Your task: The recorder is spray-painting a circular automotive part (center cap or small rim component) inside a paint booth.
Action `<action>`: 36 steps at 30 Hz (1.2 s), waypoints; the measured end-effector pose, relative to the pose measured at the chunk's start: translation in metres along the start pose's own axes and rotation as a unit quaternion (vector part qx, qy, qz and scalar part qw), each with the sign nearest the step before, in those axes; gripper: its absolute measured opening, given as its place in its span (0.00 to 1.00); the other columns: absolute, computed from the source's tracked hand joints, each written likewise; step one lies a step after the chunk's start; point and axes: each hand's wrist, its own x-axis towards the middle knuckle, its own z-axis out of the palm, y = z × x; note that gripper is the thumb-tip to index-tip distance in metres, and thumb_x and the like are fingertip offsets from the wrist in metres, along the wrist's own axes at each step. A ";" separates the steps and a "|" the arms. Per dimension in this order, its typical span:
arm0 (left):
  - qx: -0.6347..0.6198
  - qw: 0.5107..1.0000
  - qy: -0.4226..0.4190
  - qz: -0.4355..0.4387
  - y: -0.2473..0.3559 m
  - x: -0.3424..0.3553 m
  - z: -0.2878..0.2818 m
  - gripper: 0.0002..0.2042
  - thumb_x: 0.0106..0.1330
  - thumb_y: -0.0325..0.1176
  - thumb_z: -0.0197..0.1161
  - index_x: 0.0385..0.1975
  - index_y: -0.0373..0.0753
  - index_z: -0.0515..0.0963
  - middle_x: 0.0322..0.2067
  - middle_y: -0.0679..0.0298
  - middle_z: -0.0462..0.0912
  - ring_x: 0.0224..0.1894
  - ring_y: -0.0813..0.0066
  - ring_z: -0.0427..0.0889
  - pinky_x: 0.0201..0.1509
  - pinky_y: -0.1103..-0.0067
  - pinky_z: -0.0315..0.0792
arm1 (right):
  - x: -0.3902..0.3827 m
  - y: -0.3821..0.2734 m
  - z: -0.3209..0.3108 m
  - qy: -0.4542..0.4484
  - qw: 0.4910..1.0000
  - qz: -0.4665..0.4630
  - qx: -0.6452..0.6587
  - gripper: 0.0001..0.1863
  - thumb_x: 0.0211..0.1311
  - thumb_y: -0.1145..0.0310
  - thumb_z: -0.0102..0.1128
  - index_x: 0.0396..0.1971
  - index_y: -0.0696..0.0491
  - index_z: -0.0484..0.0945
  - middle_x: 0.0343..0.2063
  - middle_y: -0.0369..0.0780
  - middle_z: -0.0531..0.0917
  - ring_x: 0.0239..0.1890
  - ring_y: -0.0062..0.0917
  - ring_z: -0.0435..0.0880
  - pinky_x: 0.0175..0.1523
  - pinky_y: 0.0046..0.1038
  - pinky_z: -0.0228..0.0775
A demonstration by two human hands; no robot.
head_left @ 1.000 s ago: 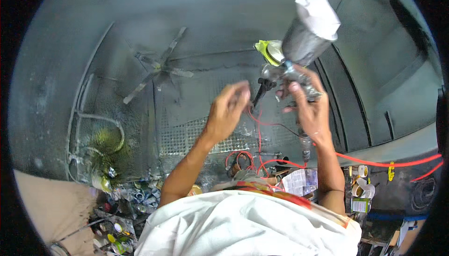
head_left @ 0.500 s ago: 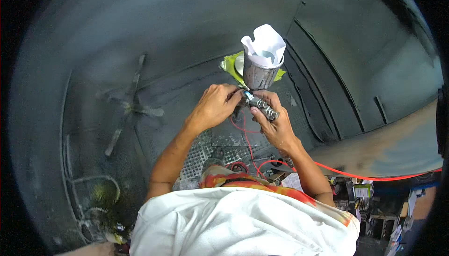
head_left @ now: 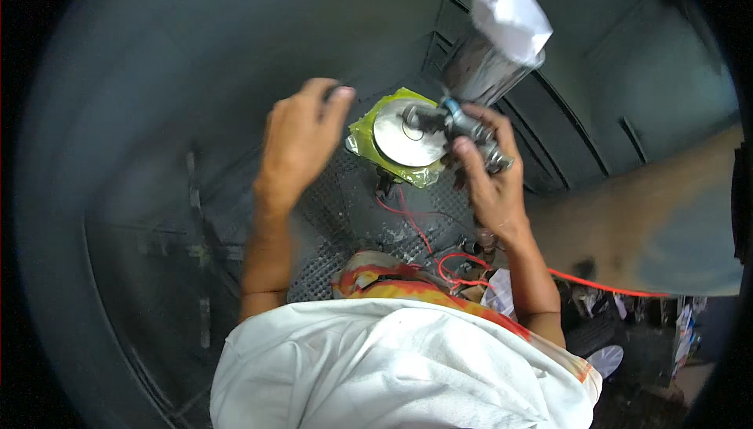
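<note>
My right hand [head_left: 494, 170] grips a metal spray gun [head_left: 471, 131] by its body, fingers wrapped around it. On top of the gun sits a tilted, paint-stained grey cup [head_left: 482, 68], with a white paper cone [head_left: 514, 21] sticking out of its mouth. The gun's nozzle points left, over a round silvery disc [head_left: 392, 135] on a yellow-green sheet [head_left: 365, 135]. My left hand [head_left: 298, 135] is raised left of the disc, apart from the gun. Its fingers are loosely bent, thumb away from them, slightly blurred; I see nothing held.
A red hose [head_left: 596, 282] runs from the right toward my legs, and a thinner red line [head_left: 412, 225] trails below the disc. A curved tan panel [head_left: 643, 217] stands at right. Cluttered items [head_left: 627, 311] lie at lower right. Dark paint-covered walls surround me.
My left hand has come off the front of the spray gun and moved left. My right hand has carried the gun up and right, tilting its cup right. More of the disc shows.
</note>
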 end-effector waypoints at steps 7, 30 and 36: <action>0.046 0.972 -0.230 0.011 -0.106 0.000 0.025 0.19 0.67 0.46 0.60 0.39 0.32 0.82 0.32 0.48 0.85 0.33 0.55 0.84 0.41 0.67 0.75 | 0.047 -0.012 0.000 0.121 0.991 -0.046 -0.039 0.18 0.69 0.65 0.60 0.54 0.58 0.72 0.36 0.36 0.81 0.36 0.14 0.76 0.41 0.18 0.70; -0.055 0.962 -0.176 0.203 -0.125 0.074 0.217 0.22 0.71 0.41 0.55 0.56 0.30 0.74 0.59 0.46 0.71 0.62 0.48 0.69 0.66 0.64 0.63 | -0.005 0.072 -0.017 0.232 0.969 0.068 -0.051 0.19 0.70 0.66 0.58 0.55 0.58 0.71 0.36 0.37 0.81 0.36 0.16 0.78 0.44 0.20 0.71; -0.060 0.950 -0.151 0.268 -0.127 0.080 0.250 0.22 0.72 0.42 0.52 0.59 0.34 0.72 0.62 0.46 0.68 0.65 0.47 0.66 0.69 0.62 0.59 | -0.044 0.116 0.007 0.188 0.966 0.110 -0.141 0.17 0.70 0.67 0.58 0.55 0.55 0.72 0.36 0.35 0.79 0.37 0.15 0.75 0.43 0.21 0.69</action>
